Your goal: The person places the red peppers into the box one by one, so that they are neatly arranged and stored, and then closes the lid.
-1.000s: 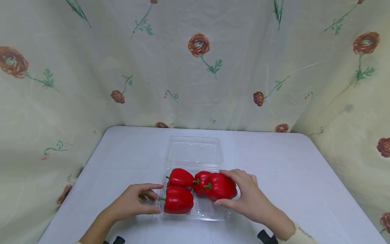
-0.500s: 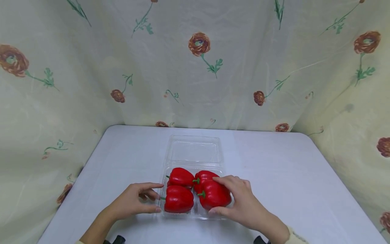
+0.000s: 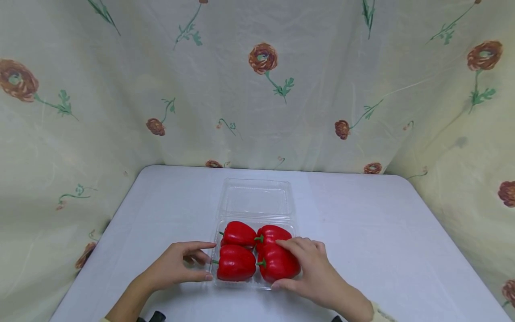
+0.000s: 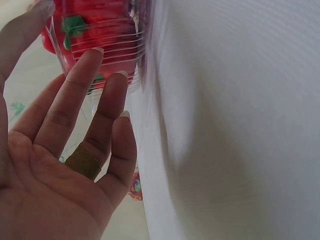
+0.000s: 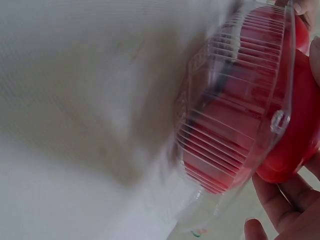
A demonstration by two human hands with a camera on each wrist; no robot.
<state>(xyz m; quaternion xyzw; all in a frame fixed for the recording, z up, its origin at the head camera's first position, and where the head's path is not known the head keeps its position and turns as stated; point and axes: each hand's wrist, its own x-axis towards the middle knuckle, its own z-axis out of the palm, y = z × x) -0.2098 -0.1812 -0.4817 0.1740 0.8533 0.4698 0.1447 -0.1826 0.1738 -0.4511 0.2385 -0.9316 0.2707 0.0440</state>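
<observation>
Several red bell peppers with green stems lie in a clear plastic clamshell box (image 3: pixel 257 218) in the head view. My right hand (image 3: pixel 314 273) holds the front right bell pepper (image 3: pixel 279 263), fingers at its far side and thumb at its near side. Behind it is another bell pepper (image 3: pixel 274 231). On the left half are a back bell pepper (image 3: pixel 239 234) and a front bell pepper (image 3: pixel 236 264). My left hand (image 3: pixel 181 266) is at the box's left edge, fingers spread. In the left wrist view its fingertips (image 4: pixel 95 55) are against or very near the ribbed wall.
The box's clear lid (image 3: pixel 256 197) lies folded back, away from me, on the white table (image 3: pixel 350 214). A flower-patterned curtain (image 3: pixel 306 134) stands behind the table and along both sides.
My right hand has moved left and toward me with the bell pepper, which now sits lower, in the box's front right part. The left hand has stayed put.
</observation>
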